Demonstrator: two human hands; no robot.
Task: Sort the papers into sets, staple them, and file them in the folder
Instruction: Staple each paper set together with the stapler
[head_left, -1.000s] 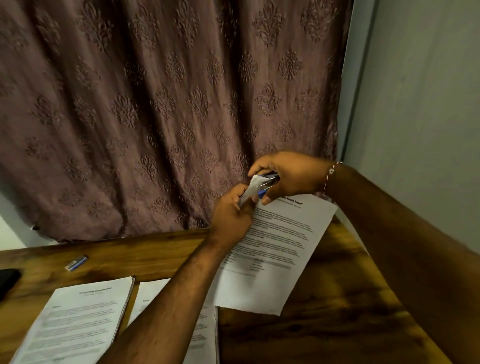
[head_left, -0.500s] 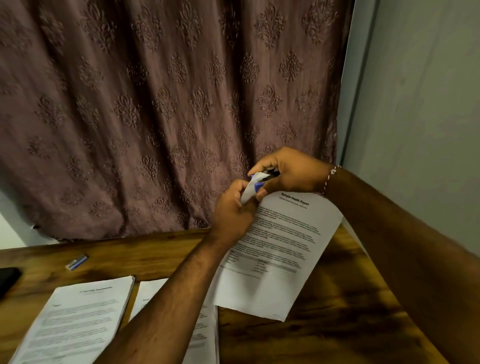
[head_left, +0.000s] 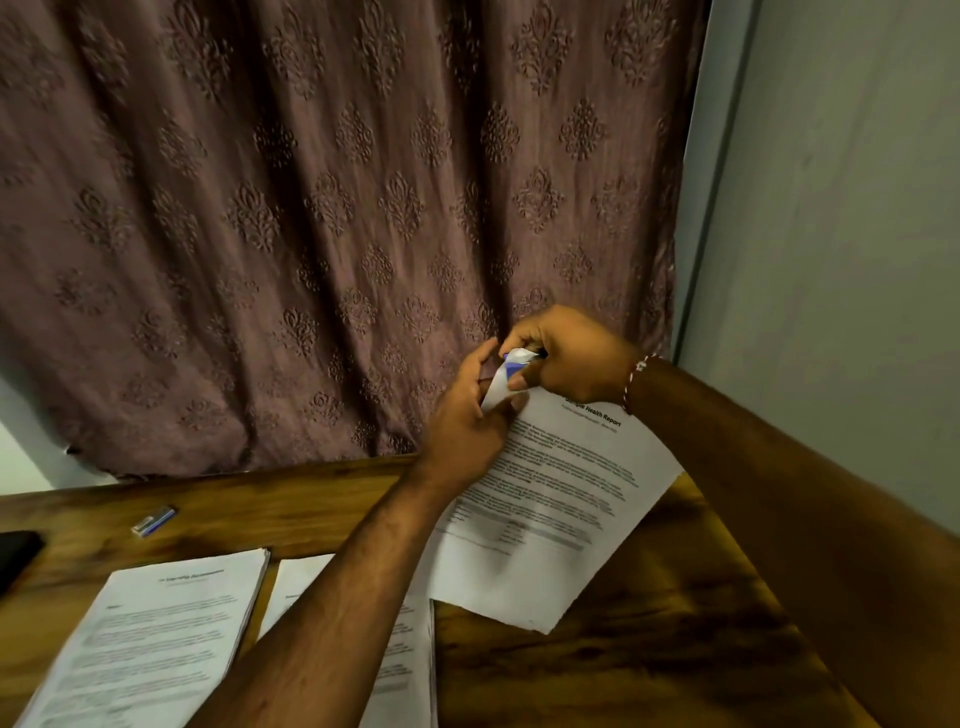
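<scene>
The paper set (head_left: 550, 493) is tilted further than a second ago: its corner at 3 o'clock is brought lower and the printed heading is uncovered. The fingers of the left hand (head_left: 467, 421), curled before, are now stretched toward 12 o'clock. Less of the stapler (head_left: 511, 368) is seen under the right hand (head_left: 571, 353).

Two paper stacks (head_left: 150, 639) left, on table (head_left: 649, 675)
</scene>
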